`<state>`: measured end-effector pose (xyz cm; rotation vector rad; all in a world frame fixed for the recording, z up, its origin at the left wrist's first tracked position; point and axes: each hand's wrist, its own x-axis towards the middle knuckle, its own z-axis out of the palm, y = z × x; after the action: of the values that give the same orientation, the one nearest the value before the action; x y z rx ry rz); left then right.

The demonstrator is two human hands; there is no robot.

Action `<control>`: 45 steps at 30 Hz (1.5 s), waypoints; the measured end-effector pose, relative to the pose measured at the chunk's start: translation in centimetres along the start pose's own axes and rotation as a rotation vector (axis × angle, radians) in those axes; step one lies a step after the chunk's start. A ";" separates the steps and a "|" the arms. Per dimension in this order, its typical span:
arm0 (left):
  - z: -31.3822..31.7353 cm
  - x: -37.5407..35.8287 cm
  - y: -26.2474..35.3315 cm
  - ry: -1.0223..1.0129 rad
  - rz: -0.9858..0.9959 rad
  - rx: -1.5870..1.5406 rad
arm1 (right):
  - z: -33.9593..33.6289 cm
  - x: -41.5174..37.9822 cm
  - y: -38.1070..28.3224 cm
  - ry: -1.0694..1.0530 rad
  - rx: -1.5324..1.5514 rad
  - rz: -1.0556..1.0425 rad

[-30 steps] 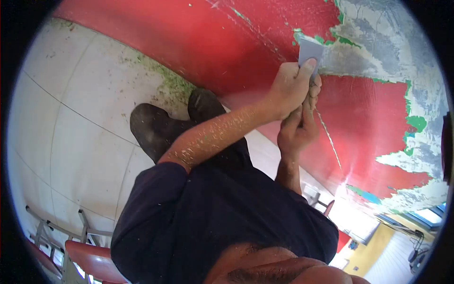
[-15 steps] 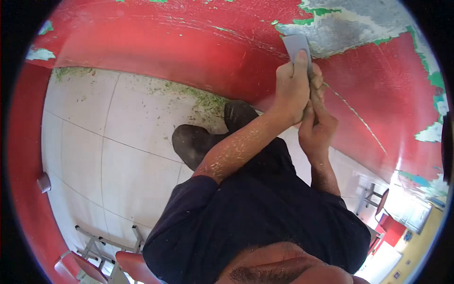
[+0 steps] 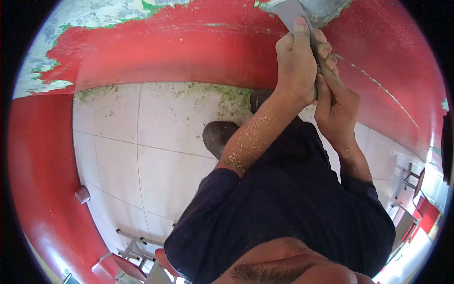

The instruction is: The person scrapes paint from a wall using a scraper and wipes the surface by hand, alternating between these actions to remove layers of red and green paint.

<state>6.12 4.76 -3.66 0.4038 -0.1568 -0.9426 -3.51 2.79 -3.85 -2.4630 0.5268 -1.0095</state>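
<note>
A scraper (image 3: 292, 13) with a flat grey blade points up at the red wall (image 3: 184, 57). Its blade edge lies over a bare grey patch (image 3: 326, 10) at the top of the view. My left hand (image 3: 297, 66) is wrapped around the scraper, thumb pressed flat along the blade and fingertips curled over the right side. Lower down, my right hand (image 3: 338, 111) closes around the handle end, which is mostly hidden by the fingers. Pale flakes cling to my left forearm (image 3: 253, 135).
Green-edged bare areas (image 3: 99, 16) show where paint is gone at upper left. Greenish scrapings (image 3: 231, 99) lie along the wall's foot on the tiled floor (image 3: 175, 128), near my dark shoe (image 3: 217, 137). Chairs (image 3: 127, 265) stand at lower left, others at right.
The view has shifted left along the wall, bringing a larger peeled area in at upper left. Both hands stay on the scraper, which now sits higher in view and tilts further left.
</note>
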 end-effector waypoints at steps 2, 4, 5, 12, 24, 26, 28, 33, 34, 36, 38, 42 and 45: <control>-0.6 0.9 0.2 -0.026 0.052 0.041 | 0.4 0.0 0.5 0.020 -0.036 -0.002; -0.3 1.4 -0.6 -0.051 0.052 0.056 | 0.2 -0.3 1.7 0.041 -0.020 -0.016; -0.3 0.9 -0.9 -0.034 0.030 0.059 | -0.1 -0.8 1.8 0.046 0.010 -0.017; 0.9 1.4 2.2 0.006 0.175 0.171 | 0.7 2.0 -0.3 0.045 0.059 -0.137; -0.5 0.9 1.8 0.010 0.060 0.204 | 0.8 0.7 0.6 0.029 0.082 -0.024; -0.4 0.9 2.0 0.010 0.084 0.254 | 0.9 0.4 0.2 0.029 0.082 -0.005; -0.5 0.8 1.6 0.033 0.127 0.184 | 1.3 1.0 -0.5 0.000 0.100 0.001; -0.4 0.7 0.9 0.058 0.110 0.165 | 0.8 0.9 0.3 0.044 0.103 -0.046; -0.3 0.7 1.4 0.046 0.122 0.170 | 0.7 0.9 0.1 0.040 0.077 -0.032; -0.6 1.1 1.4 0.007 0.143 0.219 | 0.6 0.6 -0.2 0.038 0.084 0.011; -0.5 0.2 1.1 0.039 0.062 0.289 | 0.4 0.9 -0.6 0.062 0.127 0.017; 0.8 0.9 1.7 0.062 0.077 0.130 | 0.5 1.3 -0.5 0.045 0.138 0.012; -0.4 0.6 1.3 -0.012 0.116 0.247 | 0.1 0.2 -0.3 0.019 0.112 0.019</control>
<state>7.55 5.07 -3.55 0.6104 -0.3063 -0.8138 -3.30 2.99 -3.66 -2.3478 0.4850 -1.0269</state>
